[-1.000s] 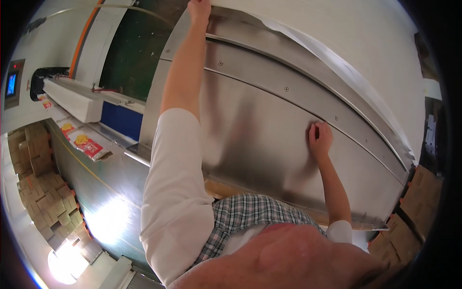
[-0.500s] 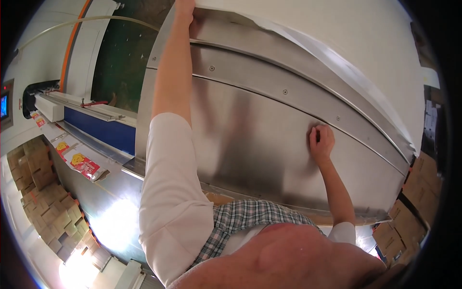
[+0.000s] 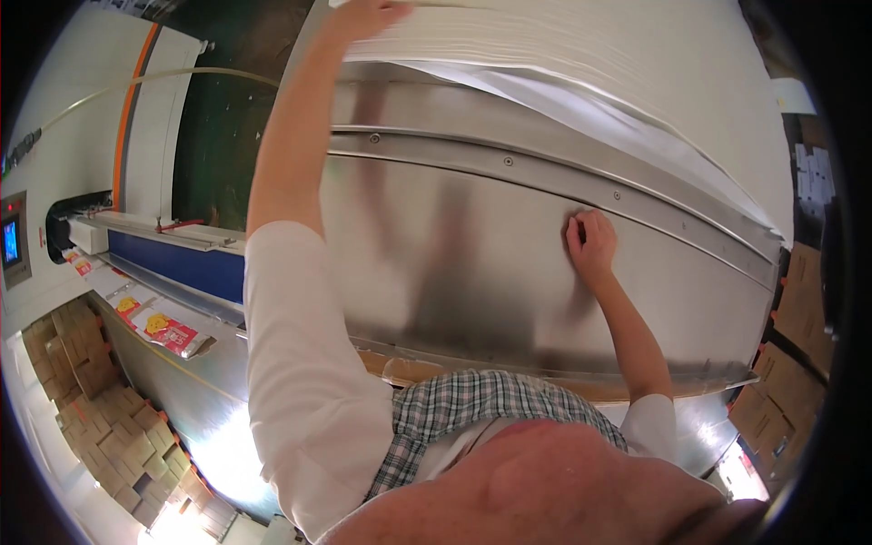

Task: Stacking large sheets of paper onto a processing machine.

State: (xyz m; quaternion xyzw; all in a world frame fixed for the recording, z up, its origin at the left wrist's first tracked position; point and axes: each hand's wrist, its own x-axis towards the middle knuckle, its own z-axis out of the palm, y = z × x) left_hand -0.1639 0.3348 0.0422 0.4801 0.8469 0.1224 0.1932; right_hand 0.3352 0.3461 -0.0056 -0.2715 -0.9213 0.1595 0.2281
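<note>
My left hand [image 3: 368, 18] reaches to the far edge of the picture, fingers stretched toward the right over a large white stack of thin, paper-like sheets [image 3: 581, 54]. Nothing shows in its fingers, though the hand is partly cut off. Below the stack lies a wide brushed-steel panel [image 3: 472, 254] with a screwed-down strip along its far side. My right hand [image 3: 590, 243] rests on this panel with its fingers curled and nothing visible in them. A loose white sheet edge [image 3: 509, 86] droops from the stack onto the steel.
At the left, a machine has a blue strip [image 3: 177, 263], a small screen [image 3: 12, 241] and a row of red-and-white printed packs [image 3: 168, 332]. A hose [image 3: 195, 71] arcs above it. Cardboard boxes [image 3: 118, 436] stand at lower left, with more boxes [image 3: 772, 400] at the right.
My left hand has moved rightward over the white stack, and more of the stack shows. My view has shifted slightly; my right hand stays curled on the steel panel.
</note>
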